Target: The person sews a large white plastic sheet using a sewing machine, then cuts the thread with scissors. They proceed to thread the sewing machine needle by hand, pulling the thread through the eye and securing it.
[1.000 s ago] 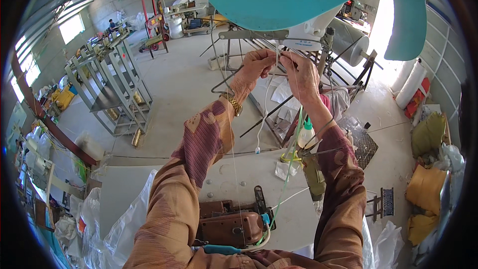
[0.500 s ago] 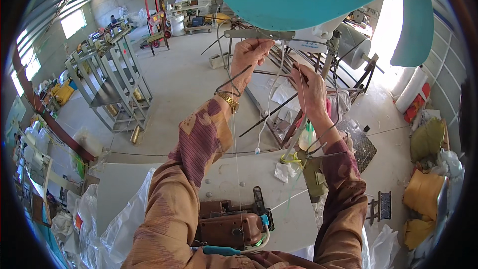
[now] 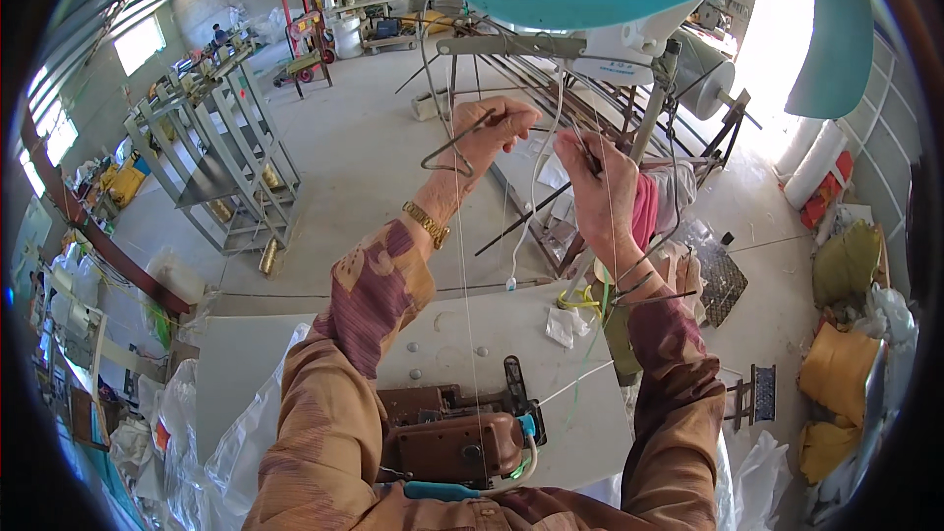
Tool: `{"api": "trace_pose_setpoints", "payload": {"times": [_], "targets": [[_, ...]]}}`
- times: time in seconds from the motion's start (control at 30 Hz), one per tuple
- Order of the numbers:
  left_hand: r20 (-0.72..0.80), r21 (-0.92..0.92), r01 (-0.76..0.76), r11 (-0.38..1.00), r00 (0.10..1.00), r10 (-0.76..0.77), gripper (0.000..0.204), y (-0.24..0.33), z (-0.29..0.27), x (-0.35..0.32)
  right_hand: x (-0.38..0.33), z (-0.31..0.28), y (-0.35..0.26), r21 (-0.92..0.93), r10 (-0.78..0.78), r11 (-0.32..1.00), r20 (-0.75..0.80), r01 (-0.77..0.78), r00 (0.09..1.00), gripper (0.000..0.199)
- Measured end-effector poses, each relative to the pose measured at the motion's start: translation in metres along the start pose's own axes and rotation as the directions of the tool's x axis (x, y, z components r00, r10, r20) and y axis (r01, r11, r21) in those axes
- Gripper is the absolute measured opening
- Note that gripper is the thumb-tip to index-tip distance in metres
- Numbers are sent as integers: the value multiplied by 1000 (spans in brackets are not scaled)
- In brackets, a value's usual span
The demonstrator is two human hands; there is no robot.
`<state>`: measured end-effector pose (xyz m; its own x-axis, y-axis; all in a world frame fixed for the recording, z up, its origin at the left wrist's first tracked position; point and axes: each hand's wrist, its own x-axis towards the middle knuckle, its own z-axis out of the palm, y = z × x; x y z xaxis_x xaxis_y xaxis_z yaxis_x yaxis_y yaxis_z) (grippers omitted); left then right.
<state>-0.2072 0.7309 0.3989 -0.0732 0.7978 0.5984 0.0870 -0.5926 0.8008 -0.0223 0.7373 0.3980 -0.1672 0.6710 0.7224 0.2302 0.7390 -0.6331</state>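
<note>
I record both of my hands raised beyond the brown machine (image 3: 452, 444), apart from each other, with a gap between the fingertips. My left hand (image 3: 492, 136), beyond that machine and slightly to its right, has thumb and fingers drawn close together; I cannot tell whether they grip anything. My right hand (image 3: 602, 192), farther to the machine's right, has thumb and fingers bent toward each other; the detail between them is too fine to identify. A thin pale thread (image 3: 468, 320) runs upward from in front of the brown machine toward my left hand; its upper end I cannot trace. A bent wire loop (image 3: 458, 159) crosses in front of my left hand, and a second bent wire (image 3: 657, 301) crosses my right forearm. A white cord, with a plug-like end (image 3: 511, 283), hangs beyond the machine, between my arms. The machine rests on a grey table (image 3: 246, 342). White scrap (image 3: 565, 326) lies beyond the machine on its right; a grey metal rack (image 3: 231, 162) stands well beyond it on its left.
</note>
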Motion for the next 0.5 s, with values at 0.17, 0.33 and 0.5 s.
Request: {"api": "trace_pose_setpoints", "payload": {"times": [0.17, 0.33, 0.5], "targets": [[69, 66, -25, 998, 997, 20, 18, 7, 4, -18, 4, 12, -14, 45, 55, 997, 27, -57, 998, 31], [58, 132, 5, 991, 998, -12, 18, 13, 8, -22, 4, 16, -13, 102, 91, 991, -2, -90, 996, 28], [78, 133, 11, 991, 997, -22, 20, 11, 5, -24, 3, 18, -11, 98, 33, 995, -10, -32, 999, 24]]}}
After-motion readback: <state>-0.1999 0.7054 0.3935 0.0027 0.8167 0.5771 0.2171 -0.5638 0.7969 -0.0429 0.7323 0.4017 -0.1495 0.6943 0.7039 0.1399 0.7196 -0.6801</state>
